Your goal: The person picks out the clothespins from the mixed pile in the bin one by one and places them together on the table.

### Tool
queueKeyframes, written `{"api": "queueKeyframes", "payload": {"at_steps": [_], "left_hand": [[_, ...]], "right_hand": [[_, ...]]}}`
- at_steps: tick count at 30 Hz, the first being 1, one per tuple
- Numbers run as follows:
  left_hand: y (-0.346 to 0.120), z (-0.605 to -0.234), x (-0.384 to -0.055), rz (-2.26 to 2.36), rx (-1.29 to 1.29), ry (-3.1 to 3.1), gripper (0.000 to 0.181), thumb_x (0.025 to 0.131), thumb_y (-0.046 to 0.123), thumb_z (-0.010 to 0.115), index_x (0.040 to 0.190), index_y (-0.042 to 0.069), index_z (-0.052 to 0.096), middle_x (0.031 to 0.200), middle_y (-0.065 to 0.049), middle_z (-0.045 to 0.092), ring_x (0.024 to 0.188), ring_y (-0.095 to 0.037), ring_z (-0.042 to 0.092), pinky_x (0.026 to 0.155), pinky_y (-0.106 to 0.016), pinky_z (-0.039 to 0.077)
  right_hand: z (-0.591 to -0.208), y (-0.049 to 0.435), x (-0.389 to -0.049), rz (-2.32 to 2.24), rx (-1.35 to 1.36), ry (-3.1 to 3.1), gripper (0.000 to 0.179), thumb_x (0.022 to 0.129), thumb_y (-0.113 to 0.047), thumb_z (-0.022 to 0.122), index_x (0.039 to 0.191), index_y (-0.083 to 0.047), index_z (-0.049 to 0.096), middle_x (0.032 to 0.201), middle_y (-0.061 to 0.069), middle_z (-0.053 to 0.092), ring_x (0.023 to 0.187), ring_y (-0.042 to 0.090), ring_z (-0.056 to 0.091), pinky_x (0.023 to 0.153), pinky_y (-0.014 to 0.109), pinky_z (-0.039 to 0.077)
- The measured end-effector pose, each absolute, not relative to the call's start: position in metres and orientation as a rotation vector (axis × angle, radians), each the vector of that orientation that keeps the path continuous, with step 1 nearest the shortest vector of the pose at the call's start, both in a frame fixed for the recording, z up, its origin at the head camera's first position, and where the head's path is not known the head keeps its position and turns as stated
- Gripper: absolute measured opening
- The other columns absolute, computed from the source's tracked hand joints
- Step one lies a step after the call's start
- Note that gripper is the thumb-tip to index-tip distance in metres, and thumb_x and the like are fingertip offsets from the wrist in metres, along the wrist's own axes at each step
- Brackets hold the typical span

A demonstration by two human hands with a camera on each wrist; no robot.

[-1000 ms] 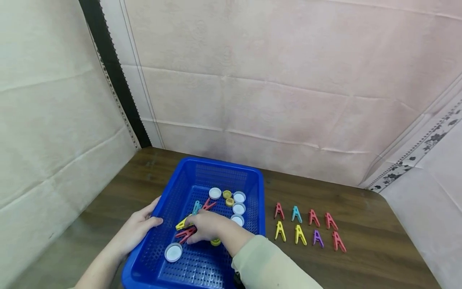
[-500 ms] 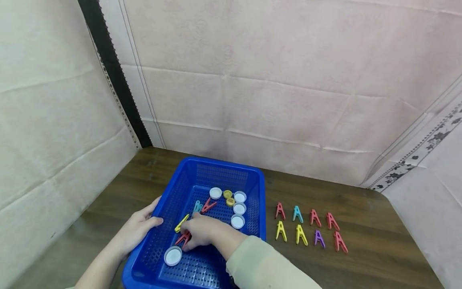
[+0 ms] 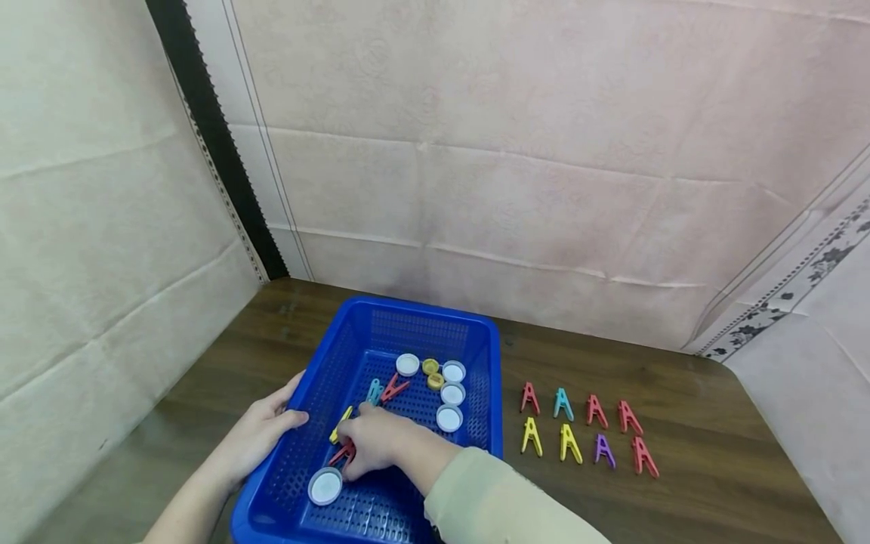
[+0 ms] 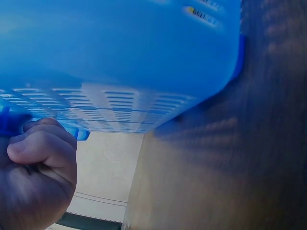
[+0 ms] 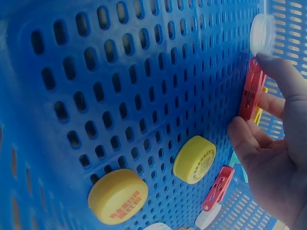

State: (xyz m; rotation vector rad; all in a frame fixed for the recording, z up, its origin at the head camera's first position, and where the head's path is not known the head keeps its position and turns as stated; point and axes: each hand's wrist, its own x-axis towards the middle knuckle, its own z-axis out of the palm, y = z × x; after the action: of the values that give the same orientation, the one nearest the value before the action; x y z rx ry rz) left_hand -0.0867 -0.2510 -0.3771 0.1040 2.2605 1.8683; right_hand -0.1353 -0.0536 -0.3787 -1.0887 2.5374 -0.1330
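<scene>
My left hand (image 3: 258, 431) grips the left rim of a blue plastic basket (image 3: 421, 307); in the left wrist view its fingers curl over that rim. Inside the basket, my right hand (image 3: 374, 440) pinches a red clothespin (image 5: 251, 91) between thumb and fingertips, with the pin lying along the basket floor. A white bottle cap (image 3: 325, 486) sits just in front of these fingers. Beside the red pin lies a yellow clothespin (image 3: 337, 429), partly hidden by the hand. Farther back are a teal clothespin (image 3: 374, 391) and another red clothespin (image 3: 394, 387).
Several white caps (image 3: 449, 418) and small yellow caps (image 3: 430, 366) lie along the basket's right side. On the wooden table (image 3: 720, 438) to the right, several clothespins, among them a purple clothespin (image 3: 604, 450), stand in two rows. Pale cloth walls (image 3: 510, 151) enclose the table.
My right hand has shifted slightly left and toward the near white cap, moving onto the red clothespin. The yellow clothespin beside it has turned. My left hand stays on the rim.
</scene>
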Motion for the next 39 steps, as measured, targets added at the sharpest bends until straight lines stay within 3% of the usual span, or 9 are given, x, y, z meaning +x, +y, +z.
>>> {"api": "queueKeyframes", "payload": {"at_steps": [4, 9, 14, 21, 33, 39], "left_hand": [[-0.252, -0.377, -0.086, 1.869, 0.124, 2.259, 0.063, 0.093, 0.014, 0.052, 0.150, 0.017, 0.023, 0.137, -0.030, 0.040, 0.099, -0.034, 0.062, 0.073, -0.042, 0.054], [-0.252, -0.377, -0.086, 1.859, 0.170, 2.260, 0.064, 0.094, 0.014, 0.050, 0.151, 0.015, 0.021, 0.136, -0.032, 0.040, 0.099, -0.035, 0.061, 0.073, -0.041, 0.055], [-0.252, -0.377, -0.087, 1.876, 0.139, 2.250, 0.064, 0.093, 0.014, 0.051, 0.150, 0.017, 0.023, 0.138, -0.030, 0.040, 0.100, -0.034, 0.061, 0.075, -0.041, 0.054], [-0.251, -0.376, -0.087, 1.883, 0.131, 2.242, 0.063, 0.093, 0.013, 0.051, 0.150, 0.018, 0.024, 0.136, -0.030, 0.042, 0.097, -0.034, 0.062, 0.073, -0.041, 0.055], [-0.252, -0.379, -0.090, 1.866, 0.215, 2.251, 0.063, 0.094, 0.013, 0.050, 0.150, 0.015, 0.022, 0.133, -0.033, 0.043, 0.100, -0.036, 0.061, 0.073, -0.040, 0.055], [-0.253, -0.380, -0.089, 1.866, 0.205, 2.247, 0.063, 0.094, 0.013, 0.051, 0.150, 0.016, 0.022, 0.135, -0.032, 0.041, 0.098, -0.035, 0.062, 0.072, -0.041, 0.055]], "right_hand": [[-0.380, -0.055, -0.134, -0.134, -1.074, 2.564, 0.036, 0.072, -0.047, 0.077, 0.099, -0.028, 0.065, 0.094, -0.003, 0.051, 0.084, 0.008, 0.048, 0.069, 0.026, 0.047], [-0.381, -0.056, -0.134, -0.154, -1.034, 2.569, 0.033, 0.073, -0.042, 0.077, 0.100, -0.028, 0.066, 0.097, -0.002, 0.052, 0.087, 0.010, 0.050, 0.069, 0.029, 0.048], [-0.381, -0.057, -0.133, -0.129, -1.023, 2.580, 0.043, 0.070, -0.044, 0.079, 0.107, -0.027, 0.066, 0.105, 0.000, 0.054, 0.096, 0.011, 0.052, 0.076, 0.030, 0.049], [-0.381, -0.057, -0.134, -0.108, -1.040, 2.581, 0.040, 0.070, -0.039, 0.079, 0.106, -0.027, 0.066, 0.104, 0.000, 0.053, 0.094, 0.011, 0.051, 0.075, 0.030, 0.049], [-0.370, -0.050, -0.140, -0.265, -1.144, 2.537, 0.038, 0.073, -0.031, 0.076, 0.108, -0.023, 0.067, 0.100, -0.003, 0.052, 0.086, 0.006, 0.046, 0.072, 0.020, 0.044], [-0.360, -0.043, -0.143, -0.356, -1.171, 2.508, 0.045, 0.076, -0.029, 0.074, 0.119, -0.020, 0.064, 0.112, -0.002, 0.051, 0.099, 0.006, 0.047, 0.080, 0.019, 0.044]]}}
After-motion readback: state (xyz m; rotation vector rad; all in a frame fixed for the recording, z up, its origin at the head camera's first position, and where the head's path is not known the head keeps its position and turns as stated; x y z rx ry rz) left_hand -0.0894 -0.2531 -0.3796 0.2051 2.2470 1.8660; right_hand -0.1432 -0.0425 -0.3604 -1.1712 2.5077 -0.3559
